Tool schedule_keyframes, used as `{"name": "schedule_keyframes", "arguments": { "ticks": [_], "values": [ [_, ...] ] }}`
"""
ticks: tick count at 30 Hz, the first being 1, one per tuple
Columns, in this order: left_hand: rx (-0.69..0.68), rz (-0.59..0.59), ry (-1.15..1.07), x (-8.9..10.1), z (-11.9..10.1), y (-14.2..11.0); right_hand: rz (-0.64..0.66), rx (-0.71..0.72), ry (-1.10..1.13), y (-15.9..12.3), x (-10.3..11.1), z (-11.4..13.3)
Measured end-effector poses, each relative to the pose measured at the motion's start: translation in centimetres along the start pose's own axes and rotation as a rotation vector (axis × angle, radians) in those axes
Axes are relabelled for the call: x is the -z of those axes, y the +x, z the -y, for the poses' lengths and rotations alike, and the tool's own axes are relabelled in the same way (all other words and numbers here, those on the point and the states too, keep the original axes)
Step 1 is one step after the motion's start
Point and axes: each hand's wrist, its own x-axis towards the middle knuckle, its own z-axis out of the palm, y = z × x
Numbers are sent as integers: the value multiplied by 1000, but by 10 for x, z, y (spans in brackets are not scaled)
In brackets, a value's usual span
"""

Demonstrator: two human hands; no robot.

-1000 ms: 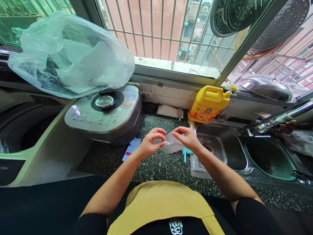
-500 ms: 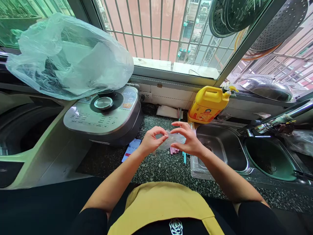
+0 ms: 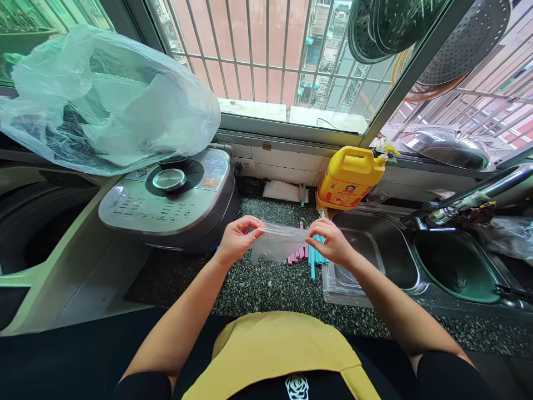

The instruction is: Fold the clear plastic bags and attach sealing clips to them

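Note:
A small clear plastic bag [image 3: 277, 244] is stretched between my two hands above the speckled dark countertop [image 3: 266, 289]. My left hand [image 3: 239, 240] pinches its left top corner. At the opposite corner my right hand [image 3: 328, 240] is closed on the bag's edge. Behind and below the bag lie several pink sticks [image 3: 296, 255], and close to my right hand are several light-blue sticks [image 3: 313, 258]; both groups are partly covered by the bag or the hand. What exactly these sticks are I cannot tell.
Left of my hands stands a rice cooker [image 3: 166, 205], with a large plastic bag [image 3: 125, 105] partly over it. A yellow jug [image 3: 350, 180] stands at the back right, beside the steel sink [image 3: 375, 244] and a green basin [image 3: 456, 266]. A folded white cloth [image 3: 281, 190] lies by the wall.
My hands have moved apart and pulled the small bag taut between them. My right fingers, spread before, are now pinched on its edge. More of the sticks show.

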Motion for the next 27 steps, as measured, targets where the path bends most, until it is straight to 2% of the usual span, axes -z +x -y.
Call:
{"name": "schedule_keyframes", "arguments": {
  "ticks": [5,8,10,12,14,16,22,27],
  "values": [
    [54,-21,-42,-3,4,-2,-52,-63,114,-9,5,4],
    [19,36,25,-11,4,-2,-116,-51,133,0,8,17],
    [-28,93,86,-16,3,-2,-76,-29,119,12,5,28],
    [-73,139,138,-21,0,-2,19,-29,133,24,-1,37],
    [-96,167,179,-24,-2,-2,98,-76,210,33,-8,42],
    [-90,178,208,-24,-3,-3,122,-122,303,37,-14,43],
    [-49,212,259,-23,-5,-5,-12,-123,399,35,-19,46],
    [-14,289,306,-21,-4,-7,-94,-73,345,30,-12,46]
  ]
}}
